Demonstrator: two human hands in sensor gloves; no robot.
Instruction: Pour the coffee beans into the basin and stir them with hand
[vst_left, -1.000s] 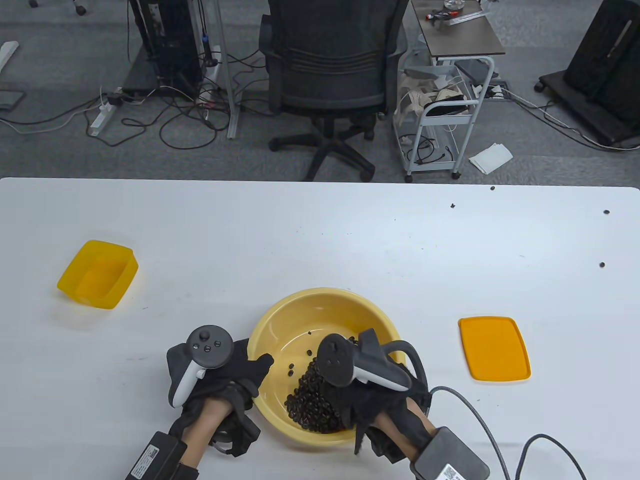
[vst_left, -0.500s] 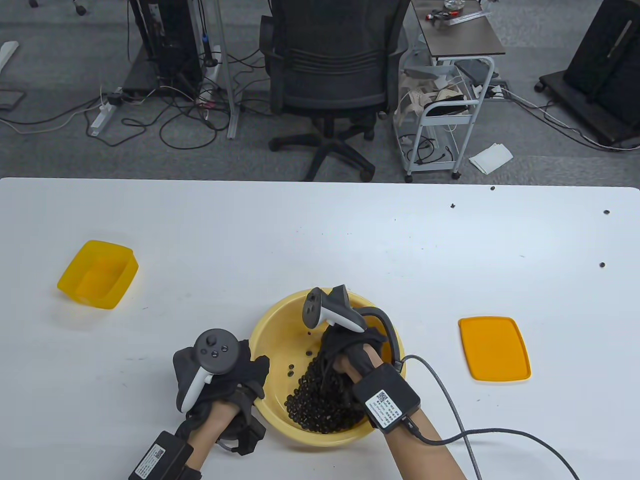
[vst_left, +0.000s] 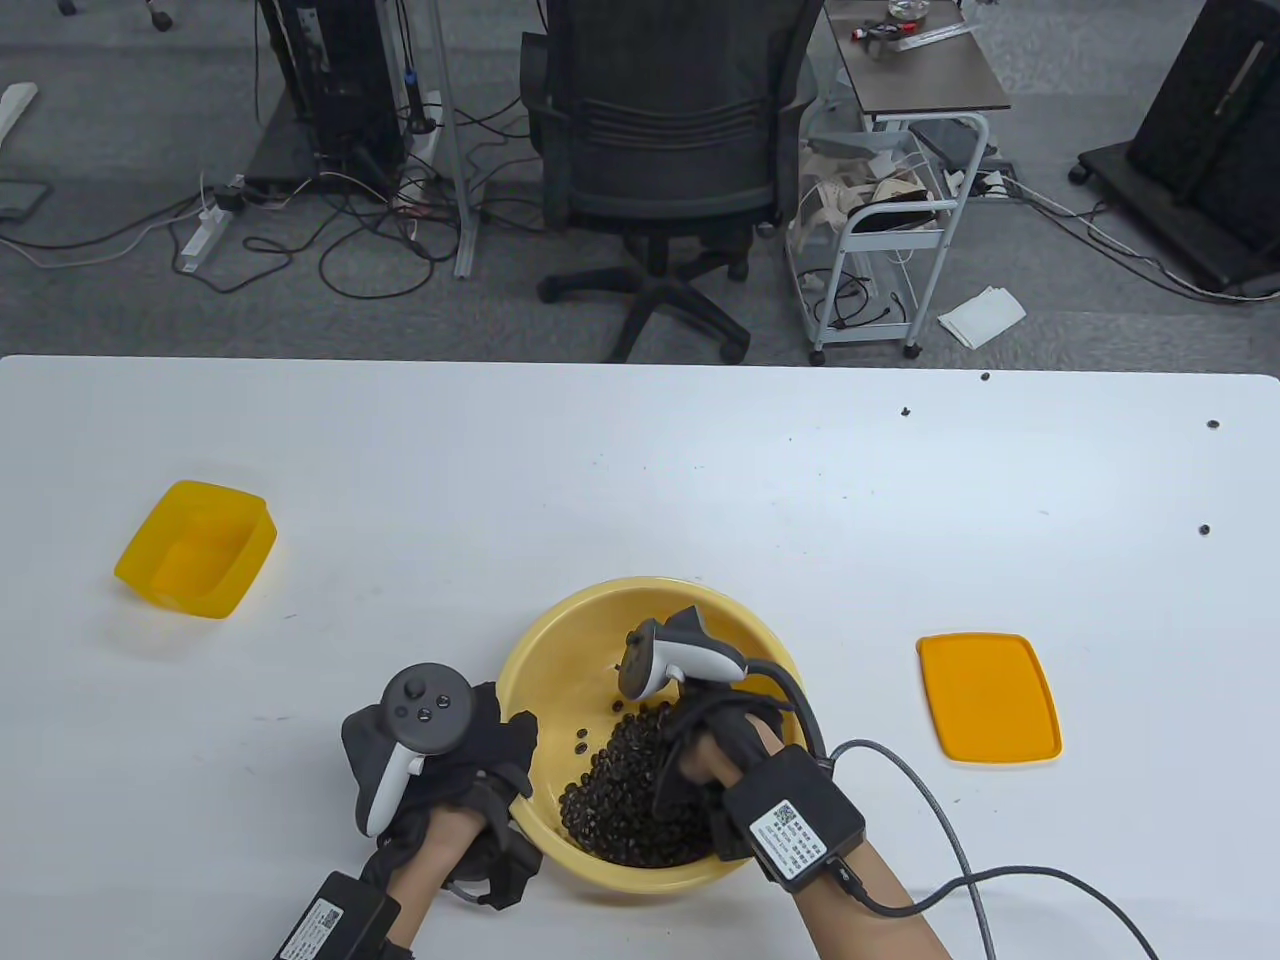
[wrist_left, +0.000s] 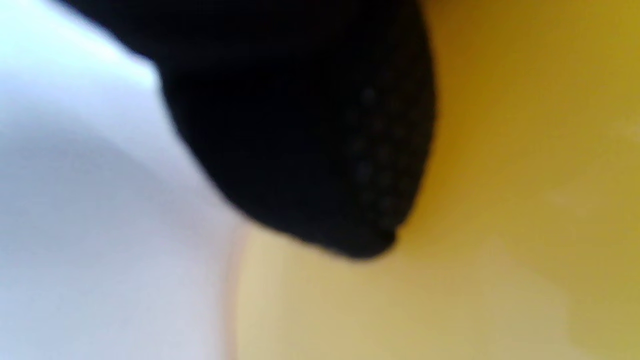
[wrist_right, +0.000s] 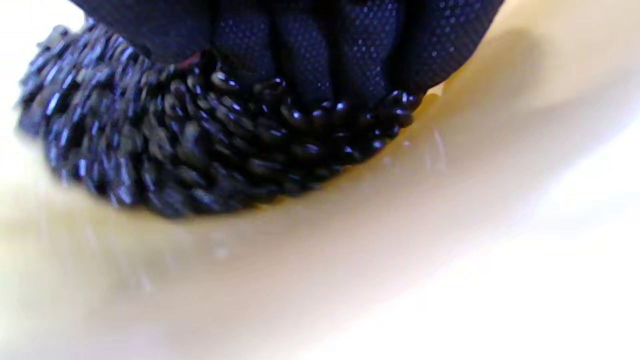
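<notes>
The right hand (vst_left: 705, 745) fingers (wrist_right: 310, 55) are digging, seemingly together, into the coffee beans (vst_left: 620, 800); the left hand (vst_left: 470, 760) is gripping the basin (vst_left: 560, 640) rim at lower centre. Vigorous sweeping risks flicking beans onto the worktop (vst_left: 640, 480).

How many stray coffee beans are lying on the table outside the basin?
4, all far right: one at the far edge, one nearby, one and one rightmost. More may be hidden.

The right hand (vst_left: 705, 745) points down, its fingers (wrist_right: 305, 60) side by side and dipped low. The left hand (vst_left: 470, 760) lies flat and low — thumb (vst_left: 522, 728) stuck out to the side.
</notes>
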